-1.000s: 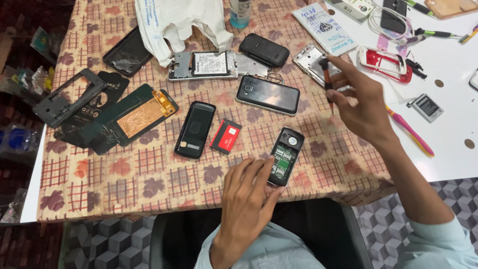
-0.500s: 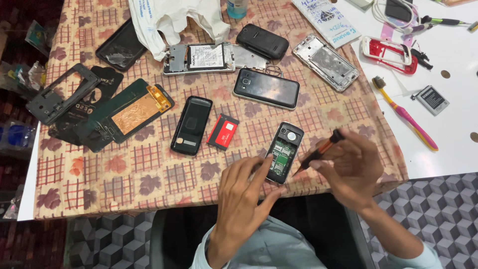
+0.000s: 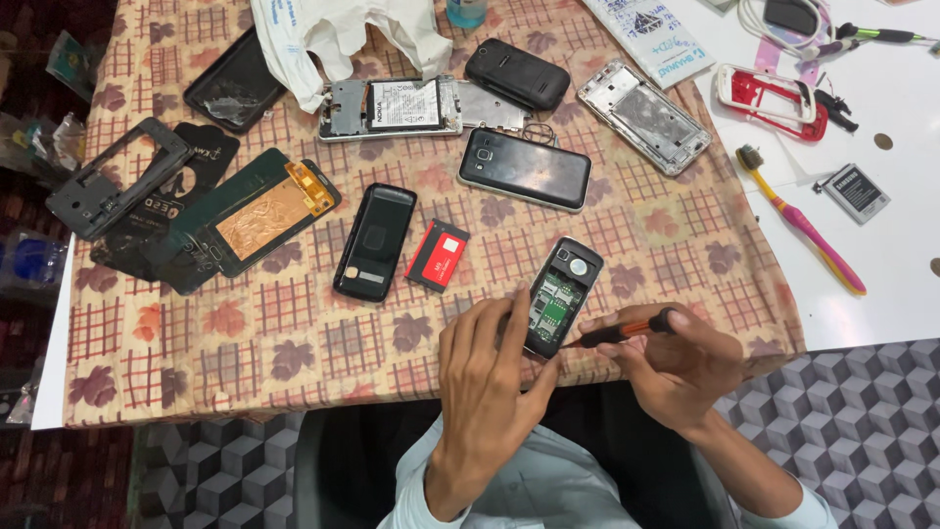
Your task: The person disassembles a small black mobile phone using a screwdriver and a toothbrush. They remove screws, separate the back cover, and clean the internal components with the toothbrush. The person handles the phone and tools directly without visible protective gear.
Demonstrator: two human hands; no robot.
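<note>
At the far left of the counter [image 3: 245, 338], which is covered by a checked cloth with leaf prints, lies a black phone frame [image 3: 116, 177], and just right of it a dark panel with a copper-coloured sheet [image 3: 257, 213]. Above these rests a cracked black screen [image 3: 235, 83], next to a white plastic bag [image 3: 343, 34]. Further right lie a black back cover [image 3: 376, 241] and, just beside it, a small red battery [image 3: 439, 256]. The left hand [image 3: 490, 367] comes up from the near edge, its fingers closed on the lower end of the opened phone [image 3: 560, 294], which lies near the front edge of the counter with its green circuit board facing up. Above that phone sit a stripped handset with a white battery [image 3: 392, 106], a black smartphone [image 3: 526, 168] and a small black handset [image 3: 517, 72]. The right hand [image 3: 676, 367] is clamped on a screwdriver [image 3: 627, 331] with a red and black handle, whose tip points at the lower right edge of the opened phone; whether it touches cannot be told. Further right lie a silver phone chassis [image 3: 643, 116], a red phone frame [image 3: 774, 98], a pink and yellow toothbrush [image 3: 803, 223] and a grey battery [image 3: 856, 192] on the bare white surface.
</note>
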